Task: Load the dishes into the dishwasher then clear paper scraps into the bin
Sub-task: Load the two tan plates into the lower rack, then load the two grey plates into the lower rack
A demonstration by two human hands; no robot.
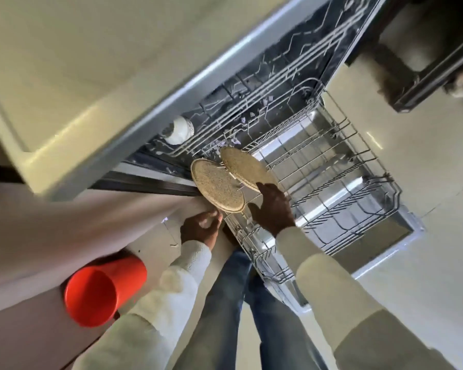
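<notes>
A: While the rack stands pulled out, contents?
B: Right plate: on edge; right hand, fingers straight, touching it. Left plate: on edge; left hand curled just beside (grip unclear).

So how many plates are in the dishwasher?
2. The near plate stands in a corner of the pulled-out rack, by the left hand. The far plate stands right behind it, the right hand touching its edge. More may hide in the upper rack.
</notes>
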